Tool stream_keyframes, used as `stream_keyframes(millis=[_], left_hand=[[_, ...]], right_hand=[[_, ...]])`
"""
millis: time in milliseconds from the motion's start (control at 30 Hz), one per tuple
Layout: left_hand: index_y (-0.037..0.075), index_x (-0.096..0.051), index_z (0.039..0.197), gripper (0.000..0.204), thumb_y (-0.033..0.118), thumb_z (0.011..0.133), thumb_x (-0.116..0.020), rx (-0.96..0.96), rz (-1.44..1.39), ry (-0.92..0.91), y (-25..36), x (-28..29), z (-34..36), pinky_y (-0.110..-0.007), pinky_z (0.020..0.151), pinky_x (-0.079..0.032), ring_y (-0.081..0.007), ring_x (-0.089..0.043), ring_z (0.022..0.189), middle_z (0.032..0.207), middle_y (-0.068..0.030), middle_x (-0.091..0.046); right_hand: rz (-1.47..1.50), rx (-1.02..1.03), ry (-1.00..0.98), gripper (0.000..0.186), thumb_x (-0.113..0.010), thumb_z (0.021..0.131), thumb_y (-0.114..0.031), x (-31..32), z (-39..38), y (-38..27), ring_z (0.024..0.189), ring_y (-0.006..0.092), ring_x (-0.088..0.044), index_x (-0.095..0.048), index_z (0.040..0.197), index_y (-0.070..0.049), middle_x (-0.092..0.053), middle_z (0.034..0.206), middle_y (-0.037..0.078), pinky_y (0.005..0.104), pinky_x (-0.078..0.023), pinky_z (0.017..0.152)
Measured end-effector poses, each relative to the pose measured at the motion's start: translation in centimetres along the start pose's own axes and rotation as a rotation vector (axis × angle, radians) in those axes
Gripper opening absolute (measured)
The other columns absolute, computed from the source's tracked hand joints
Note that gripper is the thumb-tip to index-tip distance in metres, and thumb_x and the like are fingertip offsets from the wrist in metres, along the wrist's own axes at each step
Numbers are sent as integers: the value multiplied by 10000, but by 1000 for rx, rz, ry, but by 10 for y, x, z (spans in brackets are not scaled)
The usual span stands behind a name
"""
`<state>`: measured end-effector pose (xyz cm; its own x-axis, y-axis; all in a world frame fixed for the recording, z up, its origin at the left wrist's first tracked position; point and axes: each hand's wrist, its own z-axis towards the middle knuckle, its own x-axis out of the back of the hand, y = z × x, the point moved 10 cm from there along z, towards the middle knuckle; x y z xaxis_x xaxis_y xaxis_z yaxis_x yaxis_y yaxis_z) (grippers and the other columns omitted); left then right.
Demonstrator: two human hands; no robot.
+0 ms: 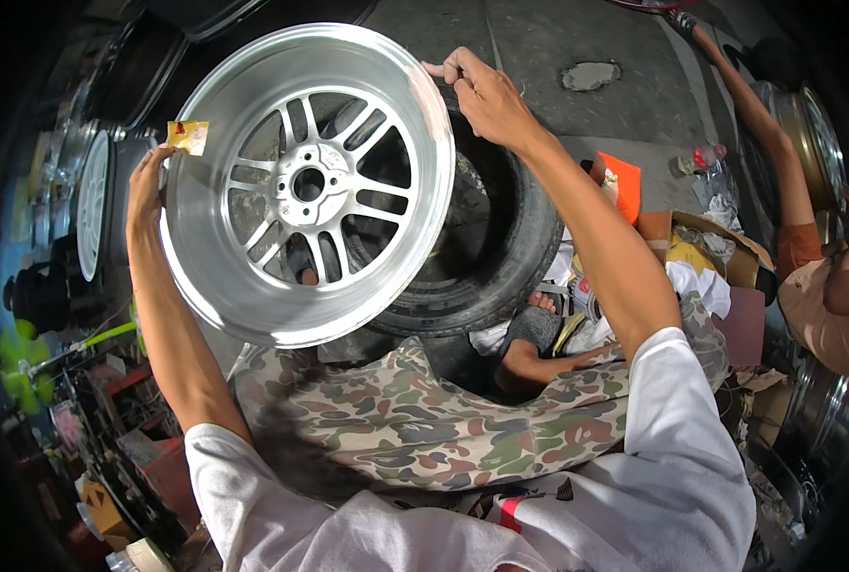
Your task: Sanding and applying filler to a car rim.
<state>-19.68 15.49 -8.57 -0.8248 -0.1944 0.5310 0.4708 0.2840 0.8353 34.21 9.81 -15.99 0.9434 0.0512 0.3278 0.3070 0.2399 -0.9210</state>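
A person in a white shirt (596,477) and camouflage trousers (415,410) sits with both arms stretched forward. Beyond the lap, a silver wheel rim (324,206) with paired spokes is tilted up, its open side facing the wearer. It overlaps a black tyre (529,229) lying on the dark floor (529,29); whether the two touch is hidden. The left hand (145,186) grasps the rim's left edge, a small yellow piece (190,138) at its fingertips. The right hand (491,103) is at the upper right edge, index finger extended to the lip and the other fingers curled; I cannot tell whether it pinches anything. Toward the floor's right side, past the tyre, sit an open cardboard box (753,255) with crumpled material inside, an orange sheet (626,191) and, farther on, a clear plastic bottle (701,158). At the far right, another person (825,305) reaches an arm forward beside a gold-toned wheel (806,143). Toward the floor's left side are a bright green fan (24,367) and, farther off, another silver wheel (93,205) standing upright. A pale, irregular patch (591,76) marks the floor's far part.
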Motion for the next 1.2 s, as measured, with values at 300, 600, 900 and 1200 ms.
stream_keyframes(millis=[300,600,900,1200], left_hand=[[86,-733,1054,296,325,894,-665,-6,-19,-27,-5,5,6,-445,1023,-420,-272,-453,1302,1299,-87,-578],[56,-680,1140,306,292,961,-601,-33,-1,-35,4,-12,-4,-301,845,-515,-167,-627,973,1088,-73,-656],[99,-722,1085,304,330,909,-633,-46,-23,-41,-10,1,17,-415,969,-429,-219,-523,1192,1203,-33,-628],[131,-731,1075,263,316,912,-638,-49,-108,-111,1,-24,15,-411,1090,-257,-193,-488,1196,1176,1,-648]], right_hand=[[104,42,19,54,-389,901,-31,8,-10,-6,388,150,-519,-433,931,-37,-671,1238,153,336,-480,473],[232,-87,20,46,-371,897,-13,-4,-58,0,405,88,-488,-413,895,-31,-609,1318,216,265,-419,444],[471,-219,159,78,-365,907,7,-23,-105,23,388,107,-478,-424,894,-42,-606,1317,222,254,-400,397],[945,-374,220,126,-365,917,27,-26,-108,66,458,142,-468,-423,942,-82,-584,1355,196,245,-425,446]])
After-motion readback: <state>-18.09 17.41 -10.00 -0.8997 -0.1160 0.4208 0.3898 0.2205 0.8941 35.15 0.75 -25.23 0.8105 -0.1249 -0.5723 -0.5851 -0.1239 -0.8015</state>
